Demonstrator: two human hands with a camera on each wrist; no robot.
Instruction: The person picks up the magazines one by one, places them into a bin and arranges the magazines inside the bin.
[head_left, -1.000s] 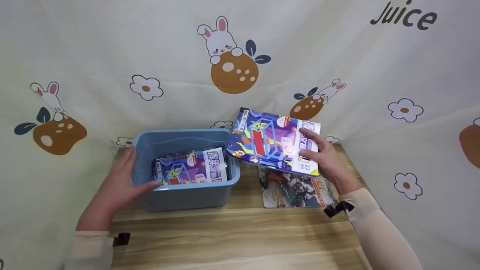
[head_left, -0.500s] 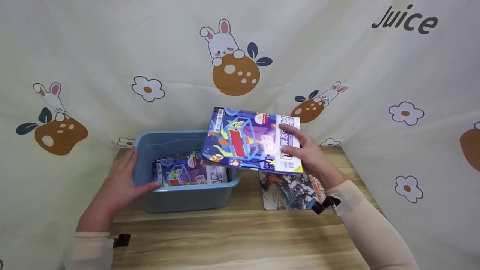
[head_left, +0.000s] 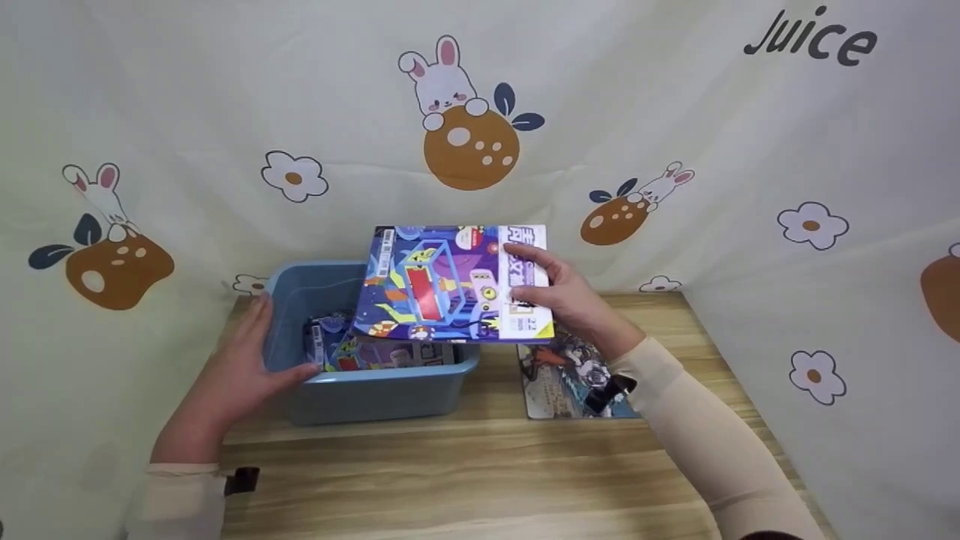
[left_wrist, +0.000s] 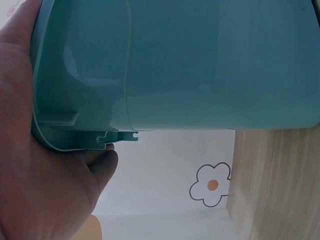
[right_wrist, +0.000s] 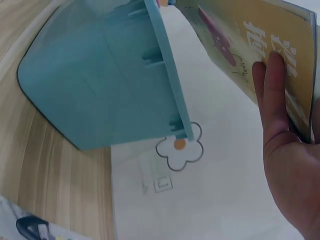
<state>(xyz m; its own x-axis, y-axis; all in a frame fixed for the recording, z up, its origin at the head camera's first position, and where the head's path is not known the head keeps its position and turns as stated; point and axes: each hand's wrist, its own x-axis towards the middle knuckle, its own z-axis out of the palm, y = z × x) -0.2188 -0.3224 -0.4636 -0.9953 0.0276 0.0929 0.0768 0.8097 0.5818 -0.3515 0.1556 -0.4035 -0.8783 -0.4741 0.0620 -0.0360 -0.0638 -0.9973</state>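
My right hand (head_left: 574, 304) pinches a purple and blue magazine (head_left: 439, 289) by its white right-hand edge. The magazine hangs above the right part of a blue plastic bin (head_left: 375, 397). In the right wrist view its yellowish back cover (right_wrist: 295, 45) shows, with two fingertips (right_wrist: 275, 75) against it. At the bin's left end, my left hand (head_left: 232, 367) holds the rim, fingers along the left side and thumb over the front corner; the left wrist view shows the bin's wall (left_wrist: 175, 65) close by. A similar purple magazine (head_left: 349, 352) lies inside, partly hidden by the held one.
Right of the bin, another magazine (head_left: 551, 382) with a dark picture cover lies on the wooden table (head_left: 465, 480), partly under my right forearm. A pale curtain (head_left: 337, 112) with rabbits, oranges and flowers rises behind the table and along both sides.
My right hand has carried the magazine leftward from above the table magazine to over the bin, and it has turned straighter. The left hand stays on the rim.
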